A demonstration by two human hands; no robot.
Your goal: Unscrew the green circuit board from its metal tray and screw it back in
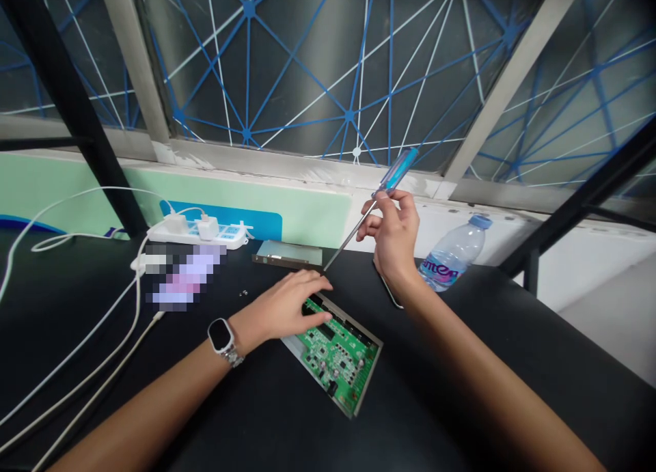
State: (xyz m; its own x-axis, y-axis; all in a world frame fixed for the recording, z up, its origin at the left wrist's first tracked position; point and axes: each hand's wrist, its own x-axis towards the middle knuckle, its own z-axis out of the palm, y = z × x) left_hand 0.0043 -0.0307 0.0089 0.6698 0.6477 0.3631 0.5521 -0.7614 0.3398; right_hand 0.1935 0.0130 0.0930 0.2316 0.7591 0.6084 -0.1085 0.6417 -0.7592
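A screwdriver (398,171) with a clear blue handle and a long metal shaft is held in my right hand (394,229), its handle up and its tip slanting down to the left. The tip ends close to the fingers of my left hand (290,304). That hand lies with fingers stretched over the far left part of a green circuit board (338,356), which sits in a shallow metal tray and is turned at an angle on the table. My left palm and fingers hide that corner of the board.
Behind the board lies a flat metal cover (287,253). Tiny screws (243,293) rest left of my hand. A power strip (205,231) with white cables and a blurred phone (189,277) are at the left. A water bottle (454,253) leans at the right on the black table (461,417).
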